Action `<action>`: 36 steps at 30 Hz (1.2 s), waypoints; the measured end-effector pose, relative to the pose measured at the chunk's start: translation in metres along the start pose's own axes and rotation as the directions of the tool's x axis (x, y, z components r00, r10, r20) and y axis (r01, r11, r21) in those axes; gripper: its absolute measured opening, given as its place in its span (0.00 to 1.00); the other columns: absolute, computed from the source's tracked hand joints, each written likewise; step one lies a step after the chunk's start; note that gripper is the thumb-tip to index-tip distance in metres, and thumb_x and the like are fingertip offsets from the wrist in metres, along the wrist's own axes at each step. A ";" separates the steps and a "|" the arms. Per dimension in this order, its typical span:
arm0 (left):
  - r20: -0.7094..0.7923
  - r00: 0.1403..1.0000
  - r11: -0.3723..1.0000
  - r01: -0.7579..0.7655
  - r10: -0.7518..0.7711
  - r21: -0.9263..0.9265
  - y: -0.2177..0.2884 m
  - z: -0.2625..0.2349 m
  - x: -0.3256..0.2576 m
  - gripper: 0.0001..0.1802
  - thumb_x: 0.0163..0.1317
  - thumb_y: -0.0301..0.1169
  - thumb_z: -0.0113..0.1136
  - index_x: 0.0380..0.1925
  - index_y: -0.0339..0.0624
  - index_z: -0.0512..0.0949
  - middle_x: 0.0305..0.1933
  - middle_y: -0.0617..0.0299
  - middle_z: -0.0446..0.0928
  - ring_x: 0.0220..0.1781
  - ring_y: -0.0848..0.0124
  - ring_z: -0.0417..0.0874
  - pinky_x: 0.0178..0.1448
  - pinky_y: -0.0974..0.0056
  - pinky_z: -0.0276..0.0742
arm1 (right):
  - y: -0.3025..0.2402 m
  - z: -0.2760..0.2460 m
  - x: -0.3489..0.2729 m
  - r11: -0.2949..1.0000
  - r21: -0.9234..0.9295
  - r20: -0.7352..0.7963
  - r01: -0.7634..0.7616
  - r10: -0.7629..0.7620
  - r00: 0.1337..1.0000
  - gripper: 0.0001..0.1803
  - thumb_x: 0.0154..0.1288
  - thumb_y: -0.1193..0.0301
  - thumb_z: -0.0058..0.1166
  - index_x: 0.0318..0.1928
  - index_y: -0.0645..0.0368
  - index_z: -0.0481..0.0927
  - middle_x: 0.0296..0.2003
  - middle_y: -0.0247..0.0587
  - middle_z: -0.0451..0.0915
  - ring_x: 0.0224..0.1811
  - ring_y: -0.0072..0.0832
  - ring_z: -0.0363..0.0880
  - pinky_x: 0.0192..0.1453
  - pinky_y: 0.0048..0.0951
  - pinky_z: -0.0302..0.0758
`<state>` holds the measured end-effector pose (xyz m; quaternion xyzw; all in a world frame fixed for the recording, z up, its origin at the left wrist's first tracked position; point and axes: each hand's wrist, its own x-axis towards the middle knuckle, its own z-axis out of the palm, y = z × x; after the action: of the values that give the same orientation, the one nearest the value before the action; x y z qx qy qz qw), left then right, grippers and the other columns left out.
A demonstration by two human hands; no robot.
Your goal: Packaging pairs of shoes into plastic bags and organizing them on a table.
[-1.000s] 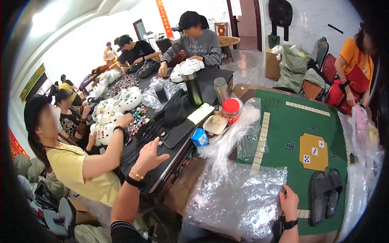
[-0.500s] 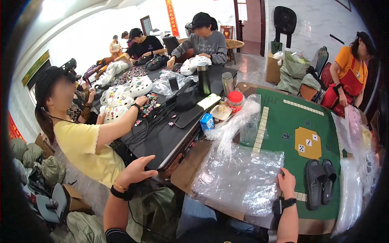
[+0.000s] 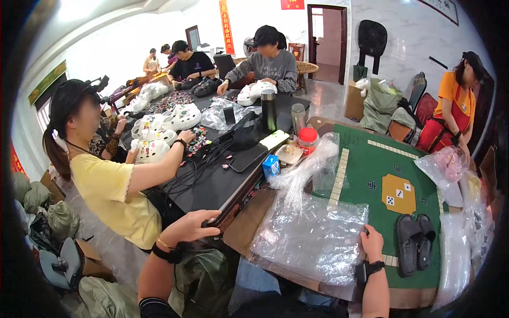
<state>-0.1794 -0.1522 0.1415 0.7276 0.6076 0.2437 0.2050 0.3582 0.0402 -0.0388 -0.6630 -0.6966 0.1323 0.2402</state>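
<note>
My left hand [image 3: 188,231] is at the near corner of the black table [image 3: 212,177], fingers stretched out and pointing right. Its fingertips meet or overlap the table edge; contact is hard to tell. On the green mahjong table [image 3: 366,183], a stack of clear plastic bags [image 3: 310,238] lies flat, with a small white label near its left side. My right hand [image 3: 372,243] is at the bags' right edge, its curled fingers closed on that edge. Grey slippers [image 3: 408,244] lie just right of this hand. A bundle of thin clear strips [image 3: 305,172] rests on the bags' far end.
A person in yellow [image 3: 108,185] handles white clogs [image 3: 151,151] at the left. At the right, a person in orange [image 3: 453,106] reaches to a bagged pink item [image 3: 448,164]. A red-lidded jar [image 3: 307,140], blue box [image 3: 271,167] and dark flask [image 3: 269,111] stand between the tables.
My left hand has come closer to the black table's corner, its thumb and fingers nearer together. The bagged pink item has come down onto the green table. My right hand stays at the bags' edge.
</note>
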 end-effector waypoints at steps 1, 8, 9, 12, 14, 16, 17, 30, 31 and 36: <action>-0.017 1.000 1.000 -0.015 0.016 0.011 -0.001 0.002 0.006 0.31 0.59 0.40 0.67 0.58 0.33 0.73 0.51 0.46 0.80 0.52 0.57 0.82 0.55 0.60 0.76 | 0.000 -0.001 0.000 1.000 0.006 0.007 -0.012 0.012 1.000 0.22 0.60 0.62 0.57 0.55 0.51 0.79 0.29 0.47 0.83 0.34 0.46 0.81 0.41 0.45 0.76; -0.130 0.951 0.850 0.184 -0.281 -0.494 -0.018 0.008 0.046 0.29 0.64 0.36 0.63 0.62 0.35 0.69 0.56 0.52 0.76 0.55 0.68 0.78 0.57 0.66 0.74 | 0.001 0.001 0.001 1.000 -0.002 0.029 -0.017 0.017 0.999 0.22 0.60 0.63 0.58 0.56 0.52 0.79 0.27 0.47 0.82 0.32 0.45 0.81 0.39 0.44 0.76; -0.120 0.948 0.827 0.191 -0.296 -0.529 -0.022 0.006 0.052 0.29 0.66 0.33 0.60 0.64 0.36 0.66 0.55 0.52 0.76 0.53 0.69 0.79 0.56 0.67 0.75 | 0.003 0.001 0.002 1.000 -0.005 0.032 -0.017 0.017 0.999 0.22 0.60 0.63 0.58 0.56 0.52 0.79 0.27 0.47 0.82 0.32 0.45 0.81 0.39 0.44 0.76; -0.087 0.892 0.599 0.222 -0.443 -0.769 -0.032 0.001 0.073 0.29 0.66 0.32 0.59 0.65 0.36 0.64 0.53 0.55 0.76 0.51 0.68 0.80 0.55 0.65 0.76 | 0.000 -0.001 0.000 1.000 -0.004 0.032 -0.025 0.025 0.999 0.23 0.60 0.63 0.58 0.56 0.53 0.79 0.27 0.47 0.82 0.31 0.44 0.80 0.37 0.42 0.75; -0.112 0.874 0.552 0.195 -0.473 -0.810 -0.048 -0.001 0.086 0.28 0.66 0.33 0.60 0.63 0.36 0.64 0.53 0.53 0.76 0.49 0.66 0.80 0.51 0.63 0.78 | -0.002 -0.003 0.001 0.998 0.031 0.034 -0.056 0.055 0.998 0.23 0.60 0.64 0.58 0.56 0.53 0.79 0.26 0.46 0.81 0.29 0.43 0.80 0.36 0.42 0.75; -0.075 0.835 0.258 0.082 -0.545 -0.963 -0.069 -0.008 0.091 0.23 0.67 0.32 0.58 0.59 0.37 0.67 0.51 0.52 0.76 0.50 0.61 0.80 0.51 0.58 0.79 | -0.006 -0.004 0.002 0.998 0.030 0.047 -0.061 0.060 0.997 0.23 0.59 0.64 0.59 0.55 0.54 0.80 0.26 0.46 0.81 0.28 0.43 0.80 0.35 0.41 0.74; -0.095 0.831 0.206 0.024 -0.548 -0.978 -0.082 -0.009 0.092 0.19 0.67 0.31 0.57 0.56 0.39 0.68 0.49 0.52 0.76 0.49 0.59 0.81 0.51 0.55 0.80 | -0.007 -0.004 0.002 0.997 0.025 0.057 -0.067 0.066 0.996 0.23 0.59 0.64 0.59 0.55 0.54 0.80 0.25 0.46 0.81 0.28 0.42 0.79 0.34 0.41 0.74; -0.129 0.706 0.036 -0.145 -0.696 -0.989 -0.114 -0.020 0.108 0.11 0.66 0.31 0.58 0.45 0.38 0.73 0.46 0.52 0.77 0.48 0.58 0.80 0.52 0.56 0.80 | 0.012 0.006 0.003 0.996 0.078 0.018 0.040 -0.041 0.999 0.23 0.58 0.65 0.58 0.55 0.57 0.80 0.23 0.48 0.80 0.26 0.42 0.79 0.35 0.41 0.75; -0.121 0.719 0.032 -0.136 -0.685 -0.990 -0.113 -0.017 0.105 0.13 0.66 0.31 0.59 0.47 0.38 0.73 0.46 0.53 0.77 0.47 0.58 0.81 0.52 0.56 0.80 | 0.018 0.009 0.003 0.996 0.088 0.012 0.007 -0.008 1.000 0.23 0.59 0.66 0.57 0.55 0.57 0.80 0.23 0.48 0.80 0.26 0.41 0.79 0.35 0.40 0.75; -0.045 0.759 0.148 0.068 -0.649 -0.987 -0.073 -0.012 0.072 0.17 0.67 0.33 0.58 0.53 0.41 0.69 0.45 0.55 0.78 0.43 0.63 0.82 0.48 0.59 0.82 | 0.008 0.007 0.003 0.991 0.131 0.000 0.008 -0.008 1.000 0.23 0.61 0.70 0.56 0.58 0.59 0.78 0.20 0.43 0.75 0.21 0.30 0.72 0.30 0.34 0.70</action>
<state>-0.2337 -0.0686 0.1156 0.1885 0.5203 0.6657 0.5006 0.3618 0.0452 -0.0479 -0.6429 -0.6892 0.1771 0.2834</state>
